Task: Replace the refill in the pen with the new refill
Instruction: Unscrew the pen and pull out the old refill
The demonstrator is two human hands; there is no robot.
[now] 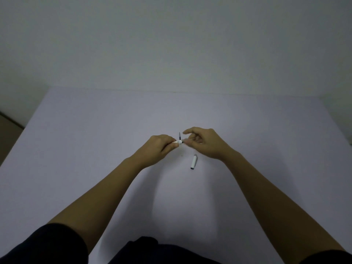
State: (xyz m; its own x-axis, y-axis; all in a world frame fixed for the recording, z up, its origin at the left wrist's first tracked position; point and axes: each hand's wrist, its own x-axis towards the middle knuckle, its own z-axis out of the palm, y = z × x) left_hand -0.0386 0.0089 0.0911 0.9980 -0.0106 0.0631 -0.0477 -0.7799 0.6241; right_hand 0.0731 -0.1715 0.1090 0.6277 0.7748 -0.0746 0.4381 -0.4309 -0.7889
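My left hand (161, 147) is closed around the white pen barrel (178, 142), whose open end points right toward my other hand. My right hand (204, 142) pinches something small at the barrel's end; the fingers hide what it is. A thin dark refill (179, 135) lies on the table just behind the two hands, pointing away from me. The white pen cap (193, 162) with a dark end lies on the table below my right hand, apart from it.
The work surface is a pale lilac table (95, 140) set against a plain wall. The table's left edge (21, 134) drops to a brown floor. My dark sleeves and clothing fill the bottom of the view.
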